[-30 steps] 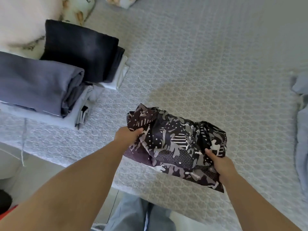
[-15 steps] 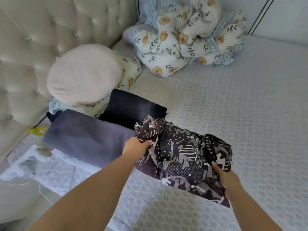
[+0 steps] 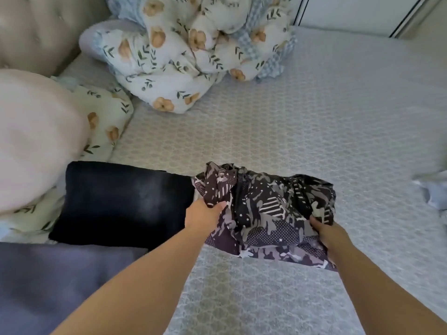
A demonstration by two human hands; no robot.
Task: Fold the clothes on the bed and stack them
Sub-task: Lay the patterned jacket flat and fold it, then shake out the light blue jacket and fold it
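- The left hand (image 3: 204,215) grips one end of the patterned cloth (image 3: 268,213), with its fingers curled round the cloth.
- The right hand (image 3: 326,234) grips the other end, with its thumb on top of the cloth.
- The patterned cloth is bunched into a small, rough bundle. It is near the front edge of the bed (image 3: 314,131), about the middle. I cannot tell if it is lifted or resting on the bed.
- Just beside it, toward the left edge of the bed, lies a dark folded cloth (image 3: 121,201). It looks neat and flat, so that one looks done.
- At the front left corner there is a grey-blue folded cloth (image 3: 60,281). That one looks done too.
- So I think some clothes are folded and put by, and the patterned one looks about ready to go with them.
- At the right edge of the bed a bit of pale blue cloth (image 3: 433,192) pokes into view. It looks crumpled, so it may still need folding.
- A flowered blanket (image 3: 183,56) is heaped at the back of the bed, and a big pink pillow (image 3: 33,136) sits at the left edge.
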